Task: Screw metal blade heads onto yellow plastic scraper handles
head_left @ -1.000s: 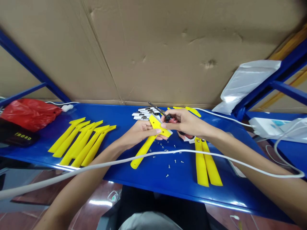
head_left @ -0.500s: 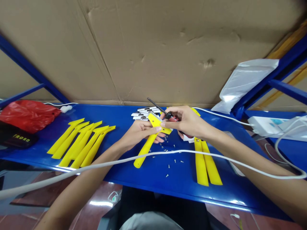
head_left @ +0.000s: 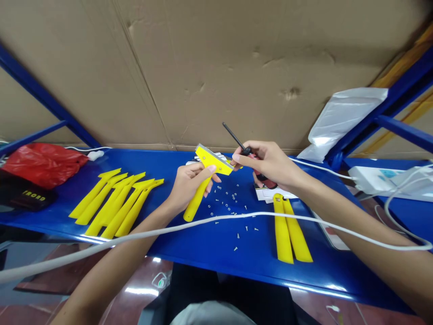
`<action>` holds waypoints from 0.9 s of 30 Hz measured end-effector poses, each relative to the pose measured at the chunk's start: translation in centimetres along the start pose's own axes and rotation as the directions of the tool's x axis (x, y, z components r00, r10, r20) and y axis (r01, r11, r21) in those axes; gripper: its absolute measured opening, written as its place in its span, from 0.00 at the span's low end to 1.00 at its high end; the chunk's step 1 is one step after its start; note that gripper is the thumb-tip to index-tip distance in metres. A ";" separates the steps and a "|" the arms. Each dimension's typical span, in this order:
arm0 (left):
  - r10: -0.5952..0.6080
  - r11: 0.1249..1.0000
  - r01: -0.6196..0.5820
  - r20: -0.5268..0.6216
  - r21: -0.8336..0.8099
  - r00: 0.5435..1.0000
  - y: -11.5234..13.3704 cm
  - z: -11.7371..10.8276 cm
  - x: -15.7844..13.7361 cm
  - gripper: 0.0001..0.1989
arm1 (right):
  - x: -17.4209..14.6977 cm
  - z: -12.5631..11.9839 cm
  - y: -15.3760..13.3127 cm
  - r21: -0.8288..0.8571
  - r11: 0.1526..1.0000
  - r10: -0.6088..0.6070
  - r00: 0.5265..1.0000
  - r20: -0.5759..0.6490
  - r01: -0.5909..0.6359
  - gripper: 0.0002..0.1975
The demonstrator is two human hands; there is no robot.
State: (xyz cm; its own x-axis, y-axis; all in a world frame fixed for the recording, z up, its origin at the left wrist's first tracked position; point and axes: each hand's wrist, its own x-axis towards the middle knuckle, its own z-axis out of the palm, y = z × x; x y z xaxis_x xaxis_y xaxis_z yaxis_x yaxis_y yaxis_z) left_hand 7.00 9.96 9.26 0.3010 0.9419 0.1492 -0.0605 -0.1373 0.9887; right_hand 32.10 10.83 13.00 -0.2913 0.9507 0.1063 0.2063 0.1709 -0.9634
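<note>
Yellow T-shaped tool (head_left: pixel 212 162) in the left hand (head_left: pixel 189 185), screwdriver (head_left: pixel 248 152) in the right

Head view, the only angle I've got; the tool is up in front of the person, over the blue table (head_left: pixel 189 243); left hand is wrapped round its neck with the thumb flat on the front; right hand (head_left: pixel 270 164) has its fingers curled round the screwdriver handle, tip aimed up and away from the work; those right fingertips sit just beside the tool's head, can't tell if they touch it.

My read is it's a fastening step, between 2 bits of driving; 2 small fittings show in the head, can't tell if they're tight; any more driving would call for swinging the tip round and squaring it to a fitting, with the neck held firm.

Materials-wise, the tool looks like smooth plastic, a wide flared head on a tapering handle with a small hole near the end; a grey metal-looking strip runs along the head's edge; screwdriver has a slim dark shaft and a chunky red and black grip; small shiny screws (head_left: pixel 238 235) and ring-like nuts (head_left: pixel 233 197) are scattered below; matching yellow handles (head_left: pixel 111 204) lie in a row on the left, 2 more yellow pieces (head_left: pixel 284 230) on the right; glossy tabletop, dull creased cardboard (head_left: pixel 219 81) behind.
</note>
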 end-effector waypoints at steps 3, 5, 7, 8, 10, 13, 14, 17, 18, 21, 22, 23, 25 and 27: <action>-0.010 1.000 0.010 -0.011 -0.021 1.000 -0.1 0.1 0.0 0.17 | 0.0 0.1 0.0 0.041 0.999 -0.017 1.000 -0.026 0.018 0.20; -0.017 0.999 0.017 -0.003 -0.031 1.000 -0.2 0.1 0.0 0.17 | 0.0 0.4 0.0 0.077 0.997 -0.009 0.998 -0.055 0.013 0.22; -0.021 0.999 0.022 0.014 -0.034 1.000 -0.4 0.1 0.0 0.17 | -0.1 0.7 -0.1 0.101 0.995 -0.001 0.997 -0.076 0.009 0.24; -0.022 0.999 0.023 0.022 -0.033 1.000 -0.5 0.1 0.0 0.17 | -0.1 0.8 -0.1 0.107 0.994 0.000 0.997 -0.079 0.008 0.25; -0.022 0.999 0.023 0.034 -0.030 0.999 -0.5 0.1 0.0 0.18 | -0.1 0.9 -0.1 0.108 0.994 0.001 0.997 -0.082 0.007 0.27; -0.015 1.000 0.016 0.040 -0.016 0.999 -0.6 0.1 -0.1 0.18 | -0.1 0.8 -0.1 0.101 0.995 0.015 0.998 -0.060 -0.009 0.28; -0.010 1.000 0.010 0.043 -0.009 0.999 -0.7 0.1 -0.1 0.18 | -0.1 0.7 0.0 0.096 0.995 0.018 0.999 -0.048 -0.014 0.28; 0.004 1.000 -0.005 0.045 0.021 0.999 -0.8 0.0 -0.1 0.18 | -0.1 0.5 0.1 0.073 0.997 0.018 1.000 -0.018 -0.016 0.27; 0.008 0.999 -0.010 0.041 0.031 0.999 -0.8 0.0 -0.1 0.18 | -0.1 0.5 0.2 0.067 0.998 0.015 1.000 -0.014 -0.014 0.26; 0.030 0.999 -0.030 0.016 0.038 0.999 -0.7 0.1 -0.1 0.18 | 0.1 0.3 0.3 0.053 0.998 0.020 1.000 -0.017 -0.020 0.25; 0.041 0.999 -0.041 0.005 0.033 0.999 -0.7 0.1 -0.1 0.18 | 0.1 0.3 0.3 0.051 0.999 0.021 1.000 -0.022 -0.020 0.25; 0.054 0.998 -0.053 -0.007 0.026 0.999 -0.7 0.1 -0.1 0.18 | 0.2 0.2 0.3 0.046 0.999 0.020 1.000 -0.022 -0.019 0.25; 0.081 0.997 -0.081 -0.042 0.012 0.996 -0.6 0.1 0.0 0.18 | 0.2 0.1 0.3 0.034 0.999 0.015 1.000 0.004 -0.015 0.24; 0.106 0.994 -0.107 -0.084 -0.004 0.991 -0.6 0.1 0.1 0.18 | 0.2 0.0 0.2 0.020 1.000 0.018 0.998 0.052 -0.019 0.25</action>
State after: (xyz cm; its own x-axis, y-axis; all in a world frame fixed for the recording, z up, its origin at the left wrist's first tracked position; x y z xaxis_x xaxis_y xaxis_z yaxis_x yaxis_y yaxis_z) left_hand 7.12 10.07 8.64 0.2118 0.9444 0.2513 -0.0963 -0.2357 0.9670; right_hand 32.09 11.08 12.84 -0.3358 0.9388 0.0760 0.1928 0.1475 -0.9701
